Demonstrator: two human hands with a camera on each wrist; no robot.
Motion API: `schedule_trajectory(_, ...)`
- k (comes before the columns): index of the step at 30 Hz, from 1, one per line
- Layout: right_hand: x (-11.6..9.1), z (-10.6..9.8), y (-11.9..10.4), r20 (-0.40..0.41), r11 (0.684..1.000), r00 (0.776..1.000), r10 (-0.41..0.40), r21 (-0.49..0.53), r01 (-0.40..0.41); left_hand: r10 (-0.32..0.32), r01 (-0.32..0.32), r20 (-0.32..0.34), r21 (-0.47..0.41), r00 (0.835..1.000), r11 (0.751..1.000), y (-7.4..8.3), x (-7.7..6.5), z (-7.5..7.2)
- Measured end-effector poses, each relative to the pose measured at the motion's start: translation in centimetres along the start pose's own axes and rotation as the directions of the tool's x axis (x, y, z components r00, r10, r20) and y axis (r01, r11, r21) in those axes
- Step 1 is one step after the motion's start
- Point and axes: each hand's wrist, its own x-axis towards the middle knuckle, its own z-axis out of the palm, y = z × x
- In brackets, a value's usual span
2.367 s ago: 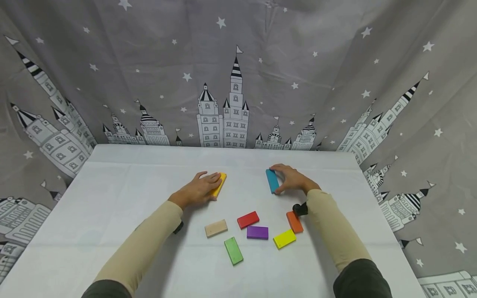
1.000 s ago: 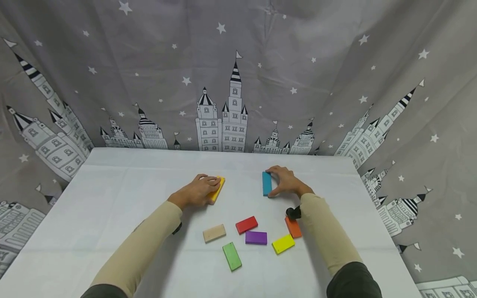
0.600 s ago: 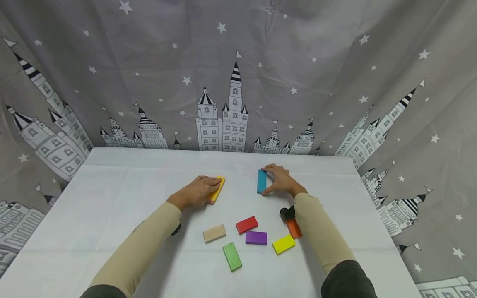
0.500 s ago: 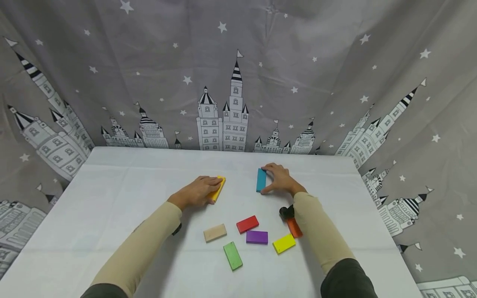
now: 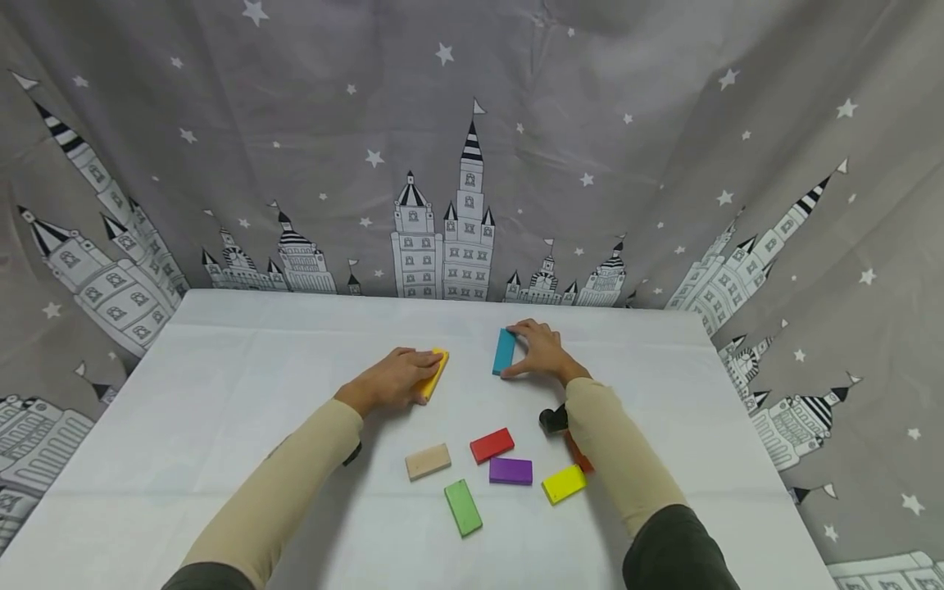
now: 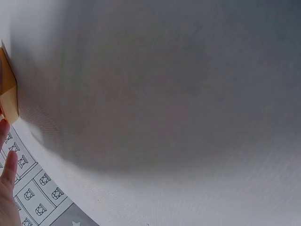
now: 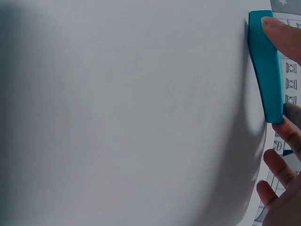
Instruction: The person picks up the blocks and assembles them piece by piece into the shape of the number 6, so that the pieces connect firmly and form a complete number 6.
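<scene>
In the head view my left hand (image 5: 389,379) grips a golden-yellow block (image 5: 438,374), its fingers over the top and its thumb at the near end. The left wrist view shows only part of that yellow block (image 6: 8,89) at its left edge. To the right, my right hand (image 5: 544,351) pinches a teal block (image 5: 504,351) by its two ends, thumb near and fingers far. In the right wrist view, thumb and fingertips touch opposite ends of the teal block (image 7: 266,66). A gap separates the two held blocks.
On the white table (image 5: 221,385), nearer me, lie a red block (image 5: 492,445), a purple block (image 5: 510,471), a natural-wood block (image 5: 428,462), a green block (image 5: 463,508) and a bright-yellow block (image 5: 564,484). An orange block (image 5: 579,456) is partly hidden by my right sleeve. A grey curtain (image 5: 324,131) hangs behind.
My right hand has moved the teal block leftward, closer to the golden-yellow one, and its tilt has changed. My left hand stays in place; its raised index finger has come down.
</scene>
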Motion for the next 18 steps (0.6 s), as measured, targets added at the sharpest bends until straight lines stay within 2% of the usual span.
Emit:
schedule_trajectory(9, 1.2, 0.7, -1.6, 0.003, 0.999, 1.000, 0.026, 0.020, -0.026, -0.017, 0.017, 0.007, 0.000, 1.000, 1.000, 0.1, -0.1, 0.2)
schedule_trajectory(18, 2.4, 1.3, -3.0, -0.020, 0.997, 0.997, 0.074, 0.026, -0.074, -0.014, 0.014, -0.015, 0.008, 1.000, 1.000, 0.0, -0.1, 0.2)
